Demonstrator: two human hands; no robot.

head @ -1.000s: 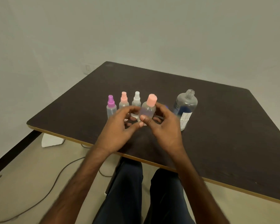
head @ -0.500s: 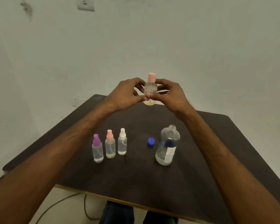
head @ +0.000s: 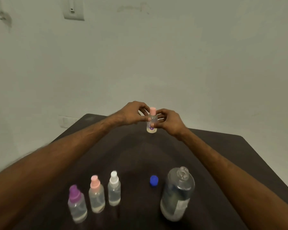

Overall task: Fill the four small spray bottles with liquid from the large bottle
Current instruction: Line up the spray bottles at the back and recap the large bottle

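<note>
Both arms are stretched far out over the dark table [head: 223,151]. My left hand [head: 133,113] and my right hand [head: 169,121] pinch a small clear bottle with a pink cap [head: 152,121] between their fingertips, upright, at the far end of the table. Near me stand three small spray bottles in a row: a purple-topped one [head: 76,205], a pink-topped one [head: 96,195] and a white-topped one [head: 114,190]. The large clear bottle [head: 177,195] stands uncapped to their right. Its blue cap [head: 154,180] lies on the table beside it.
A pale wall rises behind the table, with a switch plate [head: 73,9] high up on the left and a socket [head: 66,122] low down by the table's far left corner.
My hands have carried the pink-capped bottle from close in front of me out to the far end of the table and lowered it there. My view has tilted upward.
</note>
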